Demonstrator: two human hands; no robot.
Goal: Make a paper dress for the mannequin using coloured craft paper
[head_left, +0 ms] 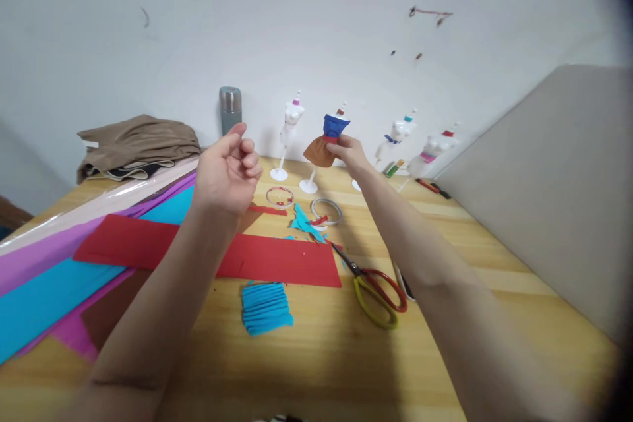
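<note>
Right hand (349,149): thumb and fingertips pinching the waist of the dressed mannequin (325,142) (blue top, brown skirt), which stands upright on the table (494,257) beyond the red sheet (277,260). Left hand (227,170): raised above the red sheet's far edge, fingers curled in, thumb against forefinger; cannot tell whether anything is between them. Scissors (378,287) lie just right of the red sheet; pleated blue paper (266,306) lies just in front of it.

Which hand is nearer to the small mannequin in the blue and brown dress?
Right. The right hand pinches the dressed mannequin at its waist; the left hand is curled in the air off to its left, not touching it.
</note>
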